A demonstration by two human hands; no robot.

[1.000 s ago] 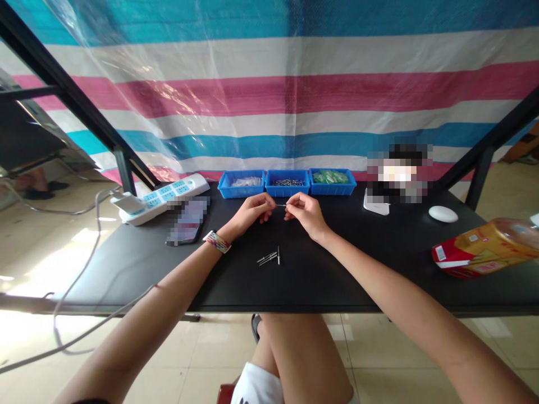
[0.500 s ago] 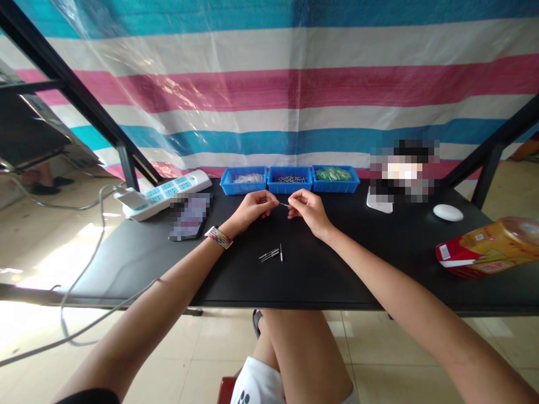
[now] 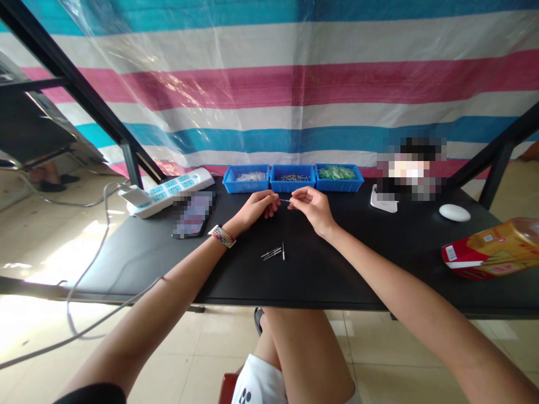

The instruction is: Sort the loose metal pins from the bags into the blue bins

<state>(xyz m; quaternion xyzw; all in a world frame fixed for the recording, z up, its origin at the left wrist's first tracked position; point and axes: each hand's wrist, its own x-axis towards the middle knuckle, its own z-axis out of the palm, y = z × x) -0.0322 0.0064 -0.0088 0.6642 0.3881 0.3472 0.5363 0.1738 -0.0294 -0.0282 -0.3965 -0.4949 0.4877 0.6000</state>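
Observation:
A thin metal pop rivet (image 3: pixel 284 200) lies almost level between my two hands, above the black table. My left hand (image 3: pixel 260 206) is closed in a pinch at the rivet's left end. The other end is pinched between the fingertips of my right hand (image 3: pixel 312 207), which partly hide it. Nearer to me, a few loose pop rivets (image 3: pixel 272 254) lie on the tabletop, one set apart at an angle. Just behind my hands, the middle blue bin (image 3: pixel 292 187) holds many more small metal rivets.
A left blue bin (image 3: pixel 246 187) holds clear pieces, a right one (image 3: pixel 339 185) green packets. Leftward are a power strip (image 3: pixel 168 193), a phone (image 3: pixel 193 215) and a grey cable (image 3: pixel 113 331). Rightward are a white case (image 3: pixel 383 203), a white mouse (image 3: pixel 455 212) and a bottle (image 3: pixel 490 249).
The pop rivet has turned from a slight slant to nearly level. Both hands keep their pinch, with small finger shifts. The whole view has moved slightly.

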